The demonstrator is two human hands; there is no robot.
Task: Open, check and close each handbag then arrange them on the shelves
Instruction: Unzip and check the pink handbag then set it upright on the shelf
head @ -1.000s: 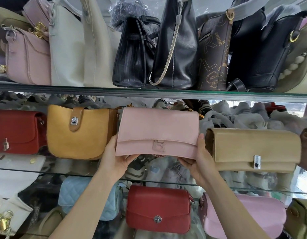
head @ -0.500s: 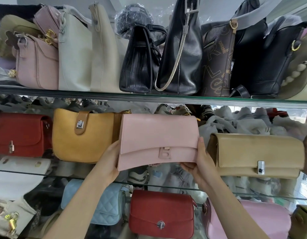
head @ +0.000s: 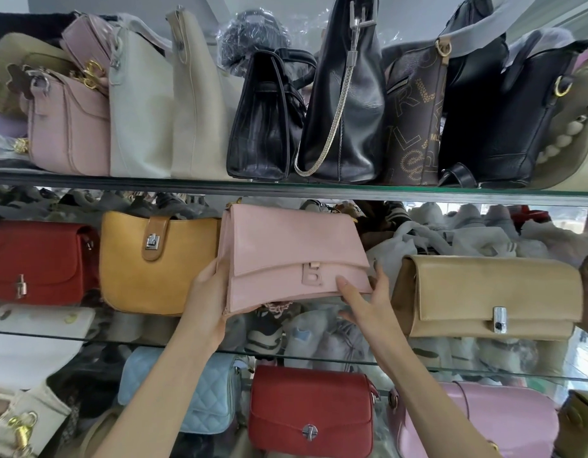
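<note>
A pale pink flap handbag (head: pixel 286 252) with a pink clasp sits tilted on the middle glass shelf (head: pixel 418 193), between a mustard bag (head: pixel 154 262) and a tan clutch (head: pixel 491 292). My left hand (head: pixel 208 299) grips its lower left corner, thumb on the front. My right hand (head: pixel 365 302) holds the lower right edge, thumb on the front and fingers beneath. The flap is closed. Its pink chain hangs just under the bag.
The top shelf is packed with black, cream and pink bags (head: pixel 345 104). A red bag (head: pixel 38 259) stands at the far left of the middle shelf. Below are a light blue quilted bag (head: pixel 193 395), a red bag (head: pixel 311 411) and a pink bag (head: pixel 477 421).
The pink bag has tilted, its left end dropping and its right end swinging back toward the shelf. My right hand slid from the right end to the lower front edge.
</note>
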